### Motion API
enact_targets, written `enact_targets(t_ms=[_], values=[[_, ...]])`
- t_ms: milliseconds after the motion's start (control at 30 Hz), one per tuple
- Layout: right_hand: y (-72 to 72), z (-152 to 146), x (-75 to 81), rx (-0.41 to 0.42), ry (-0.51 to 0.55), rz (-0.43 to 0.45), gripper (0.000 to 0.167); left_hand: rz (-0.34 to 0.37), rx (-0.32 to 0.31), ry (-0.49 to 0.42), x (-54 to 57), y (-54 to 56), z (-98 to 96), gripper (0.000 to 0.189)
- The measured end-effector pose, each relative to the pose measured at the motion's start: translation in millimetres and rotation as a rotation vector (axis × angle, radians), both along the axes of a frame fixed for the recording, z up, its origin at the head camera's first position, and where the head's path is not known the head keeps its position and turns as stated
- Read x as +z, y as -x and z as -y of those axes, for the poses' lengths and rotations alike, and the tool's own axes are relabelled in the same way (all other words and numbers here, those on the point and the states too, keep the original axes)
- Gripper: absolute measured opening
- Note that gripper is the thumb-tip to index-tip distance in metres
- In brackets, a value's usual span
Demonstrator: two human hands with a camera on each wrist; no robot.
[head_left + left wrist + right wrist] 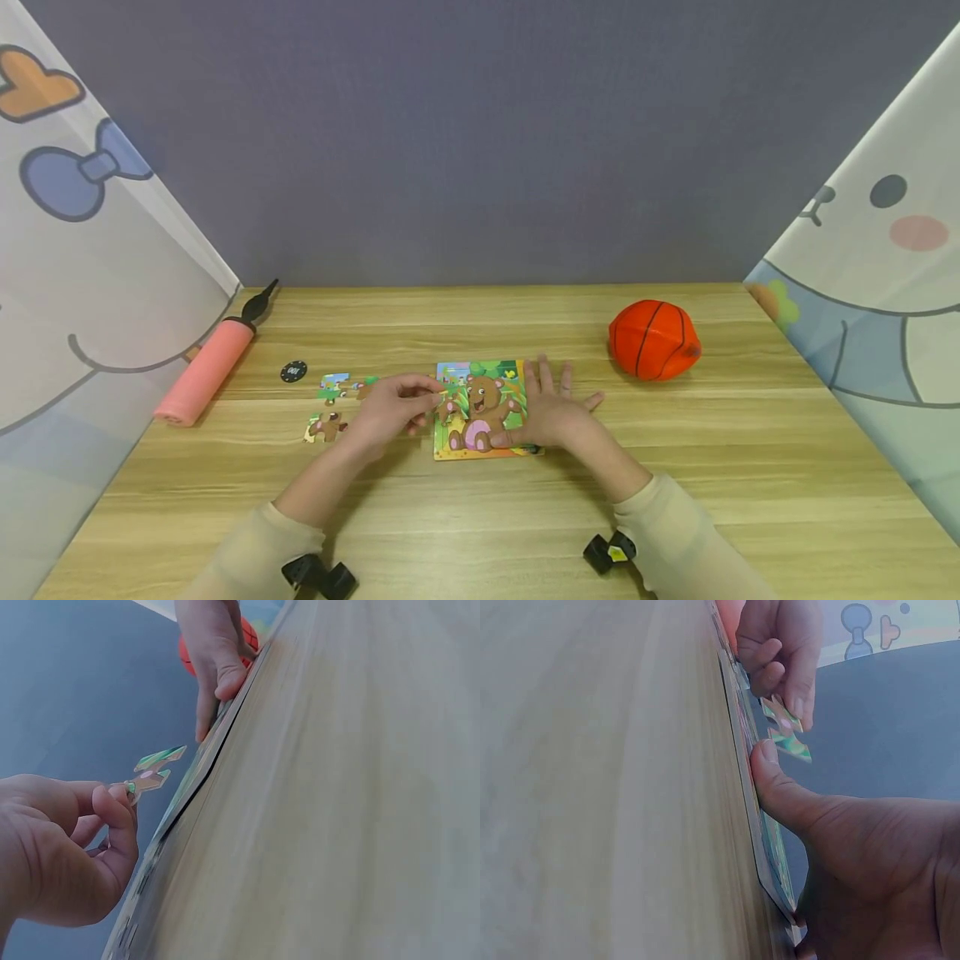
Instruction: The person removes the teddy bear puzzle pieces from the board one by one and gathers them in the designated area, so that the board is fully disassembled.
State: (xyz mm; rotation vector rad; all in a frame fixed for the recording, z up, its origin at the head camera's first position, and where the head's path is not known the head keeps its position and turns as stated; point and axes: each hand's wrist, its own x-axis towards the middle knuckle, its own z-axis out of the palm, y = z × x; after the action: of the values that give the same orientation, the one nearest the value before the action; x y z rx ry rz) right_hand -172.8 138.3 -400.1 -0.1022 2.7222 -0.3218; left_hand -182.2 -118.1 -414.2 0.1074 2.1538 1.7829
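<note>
A bear jigsaw puzzle [480, 433] lies flat on the wooden table. My left hand [395, 408] pinches a puzzle piece [150, 778] between thumb and fingers, tilted just above the puzzle's left side. In the right wrist view the same piece [782, 720] shows green and brown print. My right hand [558, 412] lies with fingers spread over the puzzle's right edge, its thumb on the picture. Left of my left hand are loose puzzle pieces [326, 427], some partly hidden by that hand.
A pink pump [206, 371] with a black nozzle lies at the table's left. Near it is a round black chip [294, 371]. A red ball [654, 340] with black lines, partly deflated, sits at the back right. A grey panel [487, 150] stands behind the table.
</note>
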Motion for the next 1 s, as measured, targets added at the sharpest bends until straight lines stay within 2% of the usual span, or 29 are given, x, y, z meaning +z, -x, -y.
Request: enact_targets(t_ms=[267,467,633,867,1000], values=[[0.0,0,-0.2,0.005,0.005,0.002,0.14,0.029,0.021,0.023,-3.4,-2.9,16.7,0.021],[-0.3,0,0.4,0.005,0.006,0.004,0.141,0.052,0.028,0.095,-1.8,-5.3,29.0,0.02],[-0.8,0,0.9,0.003,0.008,0.005,0.141,0.05,-0.002,0.146,-0.9,-6.8,38.5,0.021],[-1.5,0,2.7,0.002,0.007,0.005,0.142,0.027,-0.029,0.105,-2.1,-6.1,49.5,0.023],[-1.4,0,2.5,0.001,0.013,0.003,0.143,0.035,-0.03,0.113,-1.8,-6.1,53.2,0.023]])
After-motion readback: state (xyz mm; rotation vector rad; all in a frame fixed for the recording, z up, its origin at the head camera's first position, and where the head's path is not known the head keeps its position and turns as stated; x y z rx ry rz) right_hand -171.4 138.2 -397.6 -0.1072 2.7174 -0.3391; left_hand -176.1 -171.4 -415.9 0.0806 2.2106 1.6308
